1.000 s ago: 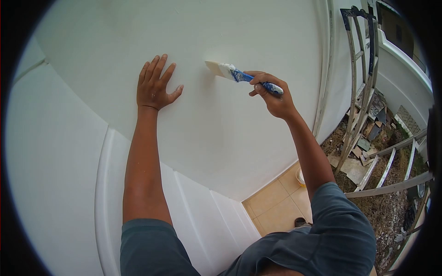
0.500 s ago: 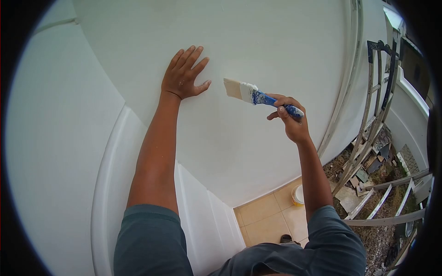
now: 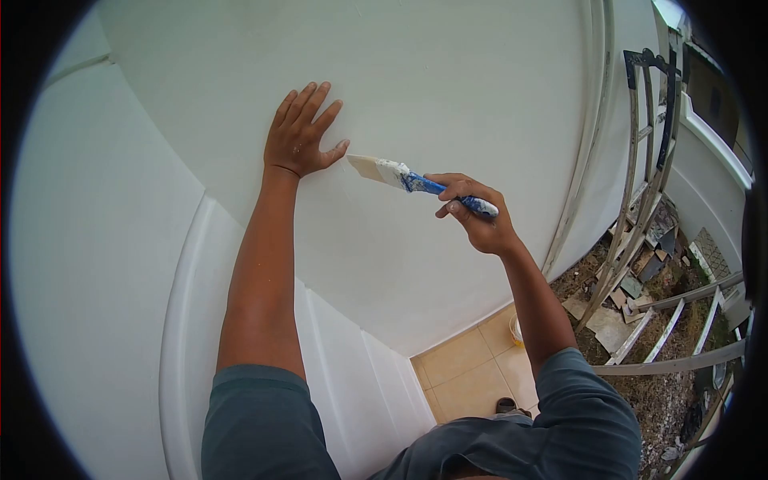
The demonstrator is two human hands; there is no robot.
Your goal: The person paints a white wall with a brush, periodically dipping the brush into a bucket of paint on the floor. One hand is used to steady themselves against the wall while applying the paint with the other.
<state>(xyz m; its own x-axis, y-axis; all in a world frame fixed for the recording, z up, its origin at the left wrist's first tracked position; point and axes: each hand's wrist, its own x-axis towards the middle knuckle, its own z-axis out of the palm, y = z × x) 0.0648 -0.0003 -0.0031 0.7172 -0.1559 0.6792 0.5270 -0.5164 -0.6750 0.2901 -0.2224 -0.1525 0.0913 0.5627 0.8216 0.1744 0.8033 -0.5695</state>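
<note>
My left hand (image 3: 301, 136) lies against the pale wall (image 3: 448, 88) with its fingers spread, holding nothing. A wide flat paintbrush (image 3: 382, 170) with a blue handle is gripped in my right hand (image 3: 475, 210). White paint coats the bristles near the ferrule and spots the handle. The brush points left, its pale bristle tip close to my left thumb and over the wall surface. Small white specks show on the back of my left hand.
White moulded panels (image 3: 344, 360) stand on the left. Partly hidden by my right forearm, a bucket (image 3: 516, 329) sits on the tiled floor (image 3: 460, 360). Metal ladders (image 3: 640, 184) lean at the right, above rubble and broken tiles (image 3: 632, 288) outside.
My right hand has brought the paintbrush left and slightly down, nearer my left hand. My left hand stays spread on the wall; the whole view has shifted a little.
</note>
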